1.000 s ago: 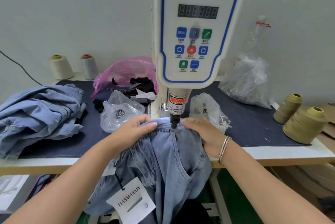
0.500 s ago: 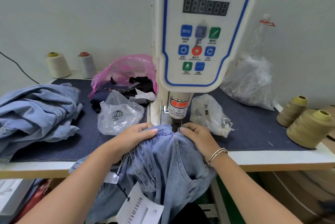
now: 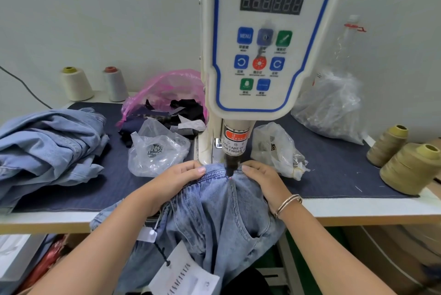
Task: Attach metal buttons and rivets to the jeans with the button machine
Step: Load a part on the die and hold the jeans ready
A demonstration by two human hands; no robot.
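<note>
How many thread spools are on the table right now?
4: a cream spool and a grey spool at the back left by the wall, and two tan spools at the right edge. Others may be hidden.

Both hands, left (image 3: 177, 181) and right (image 3: 263, 181), holding jeans (image 3: 214, 218) waistband under button machine (image 3: 257, 56) punch

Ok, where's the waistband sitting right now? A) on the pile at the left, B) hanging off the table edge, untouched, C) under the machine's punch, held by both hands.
C: the left hand and right hand hold the jeans waistband on either side of the punch.
</note>
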